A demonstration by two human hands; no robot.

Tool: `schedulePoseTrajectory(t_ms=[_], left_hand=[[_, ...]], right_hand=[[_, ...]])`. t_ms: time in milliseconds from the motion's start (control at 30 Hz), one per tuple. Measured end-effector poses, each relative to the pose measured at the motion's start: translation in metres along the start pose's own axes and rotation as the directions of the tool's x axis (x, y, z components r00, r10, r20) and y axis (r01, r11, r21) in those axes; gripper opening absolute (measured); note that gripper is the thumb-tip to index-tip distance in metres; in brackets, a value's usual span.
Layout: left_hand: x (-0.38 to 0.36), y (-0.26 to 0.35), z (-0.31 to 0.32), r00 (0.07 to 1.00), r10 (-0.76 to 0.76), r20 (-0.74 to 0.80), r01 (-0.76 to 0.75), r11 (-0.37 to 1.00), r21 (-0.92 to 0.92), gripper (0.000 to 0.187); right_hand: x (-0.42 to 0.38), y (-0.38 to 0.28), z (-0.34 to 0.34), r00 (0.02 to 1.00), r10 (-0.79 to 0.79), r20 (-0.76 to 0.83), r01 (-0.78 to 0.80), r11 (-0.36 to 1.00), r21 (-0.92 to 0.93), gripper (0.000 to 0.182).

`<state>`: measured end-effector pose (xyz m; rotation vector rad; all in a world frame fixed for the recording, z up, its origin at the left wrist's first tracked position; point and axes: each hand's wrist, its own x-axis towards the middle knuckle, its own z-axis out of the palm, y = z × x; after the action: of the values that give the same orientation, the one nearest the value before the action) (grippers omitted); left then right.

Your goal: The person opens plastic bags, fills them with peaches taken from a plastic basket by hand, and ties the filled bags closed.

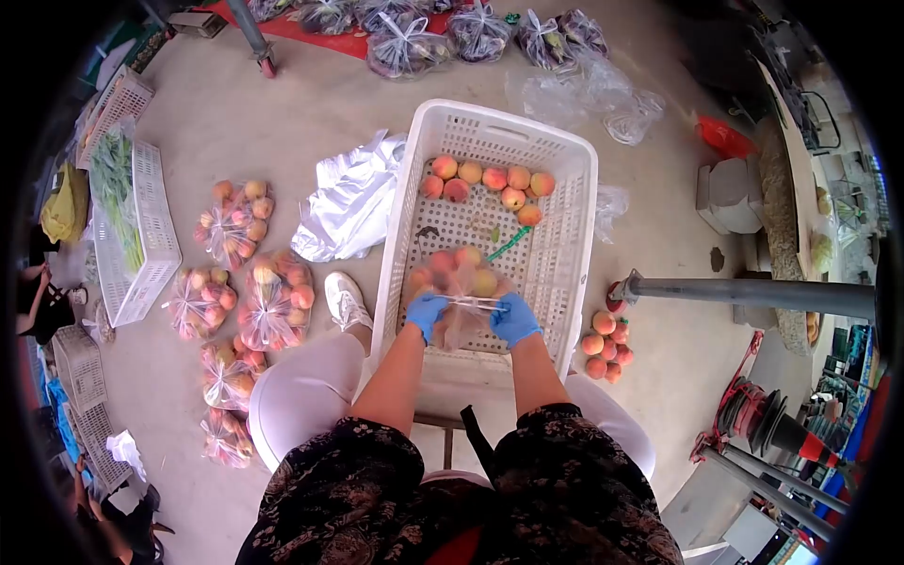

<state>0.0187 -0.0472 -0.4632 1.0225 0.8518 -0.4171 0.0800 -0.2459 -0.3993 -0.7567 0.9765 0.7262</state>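
My left hand (427, 314) and my right hand (513, 319), both in blue gloves, pinch the gathered top of a clear plastic bag (461, 325) and stretch it between them. Peaches (468, 256) show inside this bag, which sits in the near half of a white perforated crate (591, 217). At the crate's far end lie several loose peaches (518, 177). A green strip (509, 243) and a small leaf (494, 233) are on the crate floor. The fingertips are partly hidden by the plastic.
Tied bags of peaches (273, 301) stand on the floor at left, near white plastic sheeting (353, 198). Loose peaches (607, 347) lie right of the crate. A metal pole (753, 293) juts in from the right. Bagged dark vegetables (407, 47) line the back.
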Motion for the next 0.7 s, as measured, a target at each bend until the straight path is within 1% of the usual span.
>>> schedulePoseTrajectory(t_ms=[33,67,100,133,200,233,267,300,333,367,400,433,467,500,567,600,700], left_hand=[[0.030,-0.036,-0.011,0.992,-0.103,-0.066,0.077,0.944,-0.322,0.011],[0.016,-0.020,-0.002,0.971,-0.219,-0.091,0.118,0.779,-0.616,0.013],[0.000,-0.003,0.000,0.886,-0.447,-0.121,0.196,0.599,-0.776,0.017],[-0.013,0.011,0.008,0.858,-0.495,-0.135,0.166,0.516,-0.840,0.018],[-0.025,0.028,0.017,0.803,-0.576,-0.153,0.050,0.321,-0.946,0.022],[-0.009,0.003,0.008,0.967,-0.253,-0.043,0.047,0.340,-0.939,0.022],[0.009,-0.019,-0.001,0.992,0.112,0.064,0.017,0.376,-0.926,0.022],[-0.026,0.032,0.023,0.984,-0.150,-0.101,-0.022,0.453,-0.891,0.021],[-0.036,0.042,0.030,0.998,-0.005,-0.057,-0.039,0.674,-0.738,0.016],[-0.036,0.037,0.031,0.966,0.229,0.119,-0.153,0.880,-0.450,0.012],[-0.062,0.051,0.040,0.923,0.323,0.210,-0.325,0.945,-0.024,0.011],[-0.088,0.065,0.052,0.879,0.344,0.329,-0.459,0.795,0.397,0.013],[-0.080,0.053,0.060,0.834,0.399,0.381,-0.552,0.595,0.584,0.015],[-0.069,0.045,0.066,0.783,0.430,0.449,-0.601,0.339,0.724,0.017],[-0.090,0.070,0.076,0.875,0.324,0.360,-0.467,0.365,0.806,0.018],[-0.103,0.089,0.078,0.910,0.273,0.311,-0.397,0.366,0.841,0.019],[-0.170,0.139,0.091,0.916,0.264,0.303,-0.391,0.419,0.819,0.018]], right_hand=[[-0.004,0.004,0.001,0.997,0.067,-0.041,-0.063,0.994,0.088,0.020],[-0.001,0.008,-0.011,0.987,0.138,-0.080,-0.122,0.977,0.177,0.022],[0.002,0.014,-0.024,0.986,0.167,-0.020,-0.154,0.945,0.289,0.022],[0.014,0.020,-0.042,0.980,0.195,0.046,-0.198,0.900,0.388,0.022],[0.016,0.024,-0.046,0.991,0.130,-0.017,-0.110,0.890,0.442,0.024],[0.011,0.018,-0.034,0.994,0.092,-0.058,-0.061,0.914,0.401,0.024],[-0.004,0.006,-0.012,0.995,0.049,-0.088,-0.015,0.935,0.355,0.024],[-0.025,-0.002,0.012,0.998,-0.054,-0.036,0.059,0.984,0.168,0.024],[-0.040,-0.008,0.032,0.987,-0.156,0.044,0.157,0.988,-0.007,0.024],[-0.038,-0.015,0.038,0.968,-0.216,0.125,0.238,0.949,-0.208,0.024],[-0.039,-0.017,0.043,0.939,-0.267,0.217,0.333,0.861,-0.383,0.025],[-0.047,-0.012,0.050,0.891,-0.306,0.335,0.450,0.687,-0.570,0.022],[-0.058,-0.009,0.058,0.829,-0.316,0.462,0.560,0.458,-0.691,0.021],[-0.069,-0.008,0.066,0.751,-0.301,0.587,0.651,0.194,-0.734,0.019],[-0.092,-0.003,0.074,0.644,-0.408,0.647,0.658,-0.135,-0.741,0.017],[-0.101,0.001,0.079,0.573,-0.455,0.682,0.628,-0.291,-0.722,0.016],[-0.145,0.010,0.083,0.400,-0.628,0.668,0.751,-0.193,-0.632,0.020]])
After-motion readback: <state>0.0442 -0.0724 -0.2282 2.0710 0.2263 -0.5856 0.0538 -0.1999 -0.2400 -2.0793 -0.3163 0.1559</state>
